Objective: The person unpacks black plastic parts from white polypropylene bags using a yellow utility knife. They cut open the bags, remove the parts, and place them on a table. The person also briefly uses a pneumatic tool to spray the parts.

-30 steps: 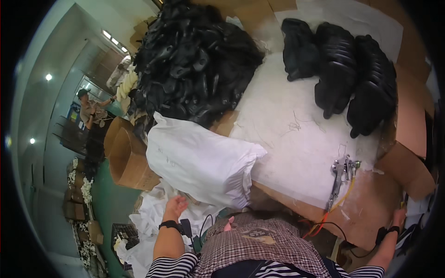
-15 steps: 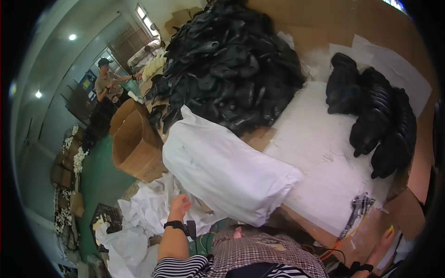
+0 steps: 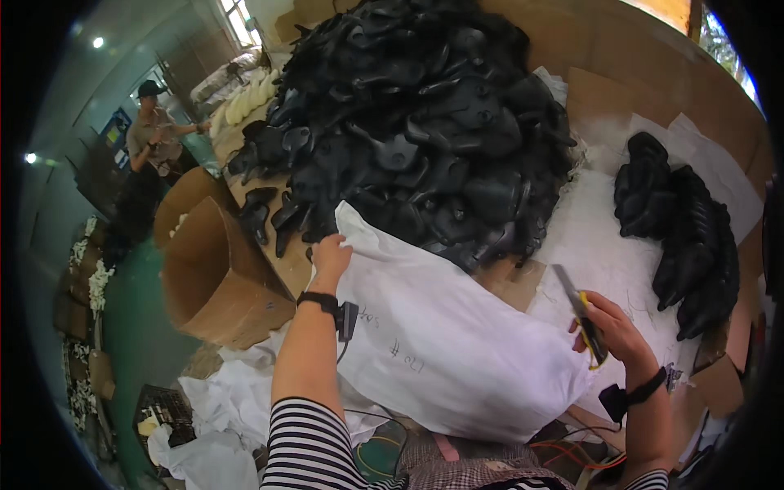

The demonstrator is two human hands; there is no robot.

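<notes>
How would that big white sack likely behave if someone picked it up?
The white sack will probably flex and crumple: its thin-looking cover creases at the end near the right hand. Its rounded shape suggests it's filled, so it may feel bulky. Weight is hard to guess with contents hidden.

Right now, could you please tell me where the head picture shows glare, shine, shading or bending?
Head view: lamps glare at upper left; head view: black pieces show highlights, white sack has soft shading; head view: cardboard wall curves near the rim.
</notes>
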